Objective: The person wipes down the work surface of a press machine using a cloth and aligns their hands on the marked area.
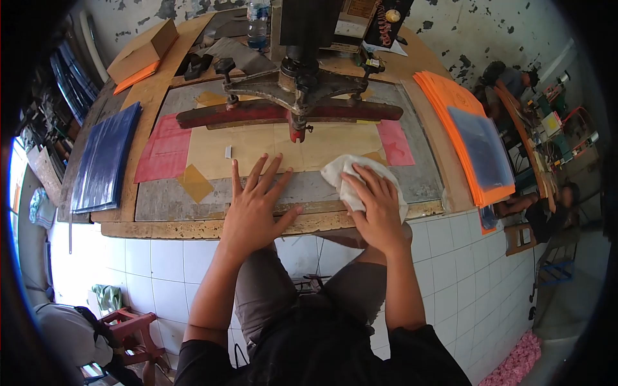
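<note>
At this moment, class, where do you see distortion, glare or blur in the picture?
Head view: wide-angle distortion bows the wooden table, with black corners; head view: brightness washes out the floor at left, and reflections streak the blue plastic sheets; head view: left hand and right hand look fairly sharp.

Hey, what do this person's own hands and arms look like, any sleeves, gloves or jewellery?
Short black sleeves leave both forearms bare. The left hand and right hand are gloveless, with no ring, watch or bracelet visible.
</note>
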Available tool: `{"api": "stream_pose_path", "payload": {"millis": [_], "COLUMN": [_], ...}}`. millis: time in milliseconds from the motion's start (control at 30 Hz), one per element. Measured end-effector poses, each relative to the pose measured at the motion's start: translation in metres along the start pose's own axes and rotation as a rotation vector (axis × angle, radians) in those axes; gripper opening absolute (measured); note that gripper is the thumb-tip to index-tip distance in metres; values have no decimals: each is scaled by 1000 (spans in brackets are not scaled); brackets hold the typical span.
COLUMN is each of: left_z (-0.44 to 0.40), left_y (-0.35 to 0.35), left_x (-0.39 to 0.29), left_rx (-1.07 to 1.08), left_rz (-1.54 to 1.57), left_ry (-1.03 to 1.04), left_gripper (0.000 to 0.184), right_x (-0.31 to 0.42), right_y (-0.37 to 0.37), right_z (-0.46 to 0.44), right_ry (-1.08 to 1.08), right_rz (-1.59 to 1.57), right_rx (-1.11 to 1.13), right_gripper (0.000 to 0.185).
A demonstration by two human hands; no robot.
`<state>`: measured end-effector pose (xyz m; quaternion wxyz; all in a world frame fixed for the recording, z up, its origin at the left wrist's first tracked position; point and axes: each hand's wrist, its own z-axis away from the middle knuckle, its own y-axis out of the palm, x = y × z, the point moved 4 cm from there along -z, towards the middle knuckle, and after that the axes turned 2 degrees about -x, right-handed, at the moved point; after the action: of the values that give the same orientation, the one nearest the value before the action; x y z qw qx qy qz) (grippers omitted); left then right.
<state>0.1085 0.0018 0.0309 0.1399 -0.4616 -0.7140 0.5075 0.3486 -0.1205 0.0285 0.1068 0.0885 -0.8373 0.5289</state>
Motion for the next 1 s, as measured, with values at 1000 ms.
{"api": "stream_pose_path", "payload": {"millis": [1000], "left_z": [-1], "left_y": [4], "left_x": [1], "left_rx": [110], "left_rz": [50], "left_ry": [45], "left_gripper": [67], "right_x": [65], "right_y": [5], "right_z": [33], "right_ry": [-126], "right_rz": [-149], "right_rx": [144], "right_gripper": [72]}}
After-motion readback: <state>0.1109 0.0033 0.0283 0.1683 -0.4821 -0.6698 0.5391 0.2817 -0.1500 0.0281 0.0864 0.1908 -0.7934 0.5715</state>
